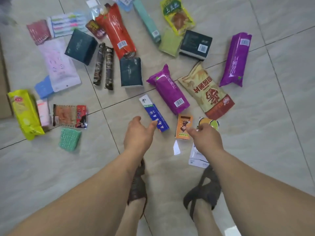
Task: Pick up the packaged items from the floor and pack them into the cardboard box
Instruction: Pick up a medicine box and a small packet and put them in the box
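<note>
Two hands low over floor tiles. Left hand spread loose, thumb tip touching blue-white box. Right hand, fingers loosely curled, holding nothing, just right of that box, above orange packet.

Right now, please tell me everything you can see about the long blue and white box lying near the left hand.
The blue and white box is a long, narrow carton, like a toothpaste box, that looks like printed cardboard. Its far end is white with a green band; the rest is blue with white characters. It looks closed and undamaged. It lies flat on the tiled floor, slanted, its near end pointing toward the person. The left hand reaches it, the thumb at or over its near end; a firm grip is not visible. No other package touches it.
</note>
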